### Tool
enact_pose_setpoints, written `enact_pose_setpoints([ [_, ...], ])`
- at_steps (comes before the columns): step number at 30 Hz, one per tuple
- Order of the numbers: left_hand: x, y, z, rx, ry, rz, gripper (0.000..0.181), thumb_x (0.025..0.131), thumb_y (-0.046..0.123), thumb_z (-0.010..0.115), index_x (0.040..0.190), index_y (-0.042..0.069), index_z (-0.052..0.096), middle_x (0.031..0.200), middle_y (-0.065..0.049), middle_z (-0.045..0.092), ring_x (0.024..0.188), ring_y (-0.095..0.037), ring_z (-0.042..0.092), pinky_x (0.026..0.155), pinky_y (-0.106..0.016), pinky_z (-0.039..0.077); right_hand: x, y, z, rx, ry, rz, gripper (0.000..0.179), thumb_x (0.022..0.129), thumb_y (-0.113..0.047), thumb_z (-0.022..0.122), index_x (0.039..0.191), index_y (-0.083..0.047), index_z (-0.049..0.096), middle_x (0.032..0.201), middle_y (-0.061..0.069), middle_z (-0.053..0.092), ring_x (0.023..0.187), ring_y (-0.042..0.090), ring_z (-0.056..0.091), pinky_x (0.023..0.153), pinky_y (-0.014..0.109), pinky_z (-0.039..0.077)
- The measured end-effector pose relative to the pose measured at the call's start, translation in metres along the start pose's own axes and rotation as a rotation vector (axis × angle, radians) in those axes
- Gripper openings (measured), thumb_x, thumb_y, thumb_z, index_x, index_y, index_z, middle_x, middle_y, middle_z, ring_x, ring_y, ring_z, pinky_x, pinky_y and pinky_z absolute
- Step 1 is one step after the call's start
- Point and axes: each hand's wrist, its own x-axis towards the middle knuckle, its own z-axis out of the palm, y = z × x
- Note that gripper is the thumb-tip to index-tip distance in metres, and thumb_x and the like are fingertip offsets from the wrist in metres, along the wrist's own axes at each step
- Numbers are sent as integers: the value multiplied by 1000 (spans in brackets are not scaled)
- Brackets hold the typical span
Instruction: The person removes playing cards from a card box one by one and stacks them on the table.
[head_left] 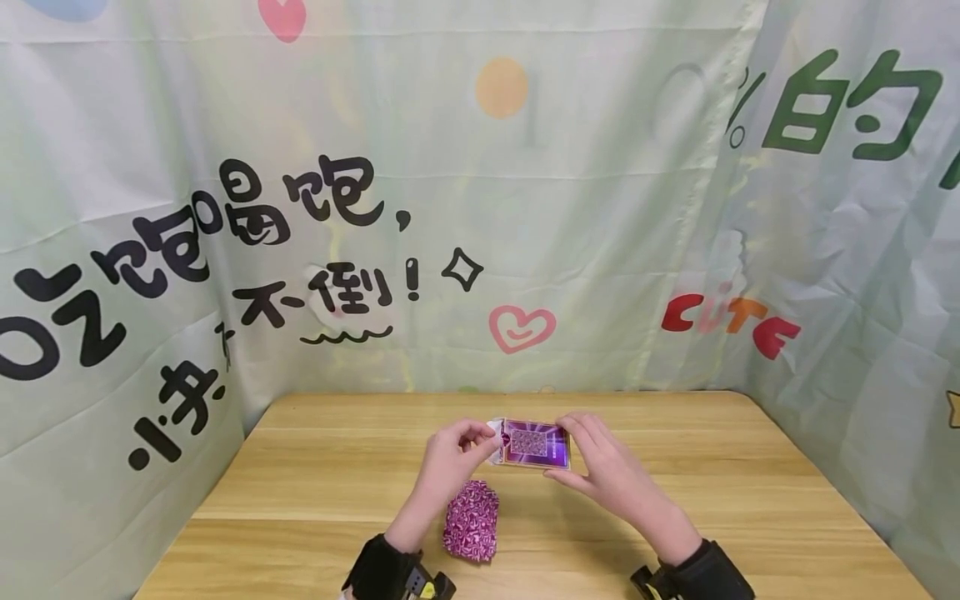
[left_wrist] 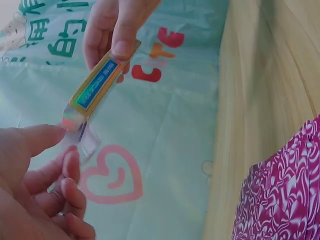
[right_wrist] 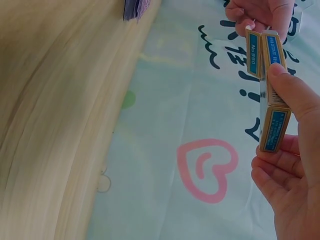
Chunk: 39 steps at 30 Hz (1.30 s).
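A flat purple card box (head_left: 536,444) with gold edging is held above the table. My right hand (head_left: 611,471) grips its right end, thumb on one long edge and fingers on the other. At the opposite end, my left hand (head_left: 453,454) pinches the raised flap between thumb and fingertips. In the right wrist view the flap (right_wrist: 253,52), printed "No.990", stands out from the box. Below on the table, near my left forearm, lies a stack of playing cards (head_left: 471,521) with pink and white swirled backs.
The wooden table (head_left: 697,475) reaches back to a pale green printed cloth (head_left: 600,250), which hangs behind it and along both sides. Black straps with small devices (head_left: 708,575) are on both wrists.
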Motion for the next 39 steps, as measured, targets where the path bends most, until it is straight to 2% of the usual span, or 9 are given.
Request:
enact_pose_setpoints([
  [5,-1,-1,2,32,-44,-42,16,84,26,74,92,12,69,78,2,62,66,-8,50,58,-19,43,1,-3,1,9,7,-18,71,84,-57,63,122,3,57,114,14,62,105,26,61,86,39,56],
  [11,-1,-2,2,53,-72,-56,13,83,20,74,90,10,69,78,1,62,66,-9,50,57,-20,43,2,-5,2,14,-11,-11,72,86,-57,62,123,4,56,115,14,62,107,25,60,89,39,55],
  [15,1,-2,-2,22,-85,-90,18,84,23,75,92,8,70,80,-2,66,68,-10,53,58,-21,46,1,-3,2,15,-12,-4,72,85,-56,63,123,4,55,115,14,61,107,26,59,90,40,54],
  [19,2,-2,-7,-35,-98,-153,24,85,23,74,101,5,70,84,-4,69,72,-12,57,62,-24,49,1,0,3,15,-2,-3,71,85,-56,63,123,4,56,114,13,61,106,26,59,88,40,55],
  [22,4,-3,-11,-72,-91,-175,27,85,21,73,105,3,69,87,-6,71,75,-13,60,66,-27,50,0,1,2,12,6,-3,71,85,-56,64,122,4,56,114,14,62,106,26,60,88,40,55],
  [26,6,-6,-17,-99,-61,-185,27,84,19,73,105,2,68,89,-8,72,77,-13,62,71,-29,51,0,2,0,6,11,-1,71,84,-55,66,122,4,57,114,14,62,106,26,60,87,39,56],
  [30,9,-7,-25,-120,-5,-190,26,85,16,71,107,1,68,89,-9,71,77,-13,60,70,-27,50,0,3,-2,0,17,1,71,83,-54,67,122,5,56,113,15,61,105,26,59,86,39,56],
  [36,12,-6,-33,-190,119,-209,25,89,12,65,112,1,67,89,-10,63,75,-14,51,62,-23,43,0,3,-4,-11,13,12,73,89,-61,53,122,4,56,114,15,61,106,26,59,87,40,54],
  [39,14,-6,-34,-211,159,-234,23,92,11,60,113,3,67,90,-8,62,77,-15,50,64,-23,42,0,3,-5,-12,6,18,72,86,-57,61,122,4,56,114,15,61,107,27,59,87,40,54],
])
